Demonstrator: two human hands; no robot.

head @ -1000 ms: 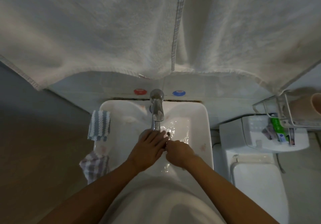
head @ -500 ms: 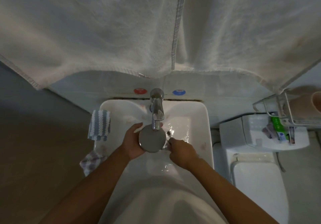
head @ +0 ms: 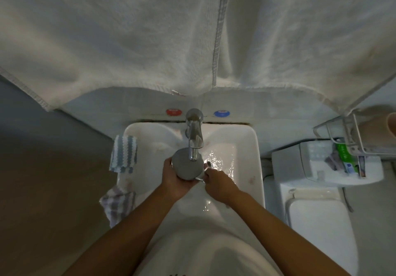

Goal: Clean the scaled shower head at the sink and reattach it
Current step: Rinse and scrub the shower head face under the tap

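Note:
The round grey metal shower head (head: 187,167) lies face up in my left hand (head: 174,180), right under the spout of the chrome faucet (head: 194,138), over the white sink (head: 252,153). My left hand cups it from the left and below. My right hand (head: 217,182) is closed at the head's right edge, its fingers on a small chrome part there; what it grips is mostly hidden. Water glistens in the basin to the right of the faucet.
A blue-and-white striped cloth (head: 124,156) hangs over the sink's left rim, a checked cloth (head: 116,203) below it. Red (head: 173,111) and blue (head: 221,113) knobs sit behind the faucet. A large white towel (head: 192,40) hangs overhead. Toilet tank (head: 321,168) and wire rack (head: 351,138) stand at right.
A second ago my left hand lay palm down over the head. It turned the head face up, then shifted it slightly left and up under the spout. My right hand stayed at its right edge.

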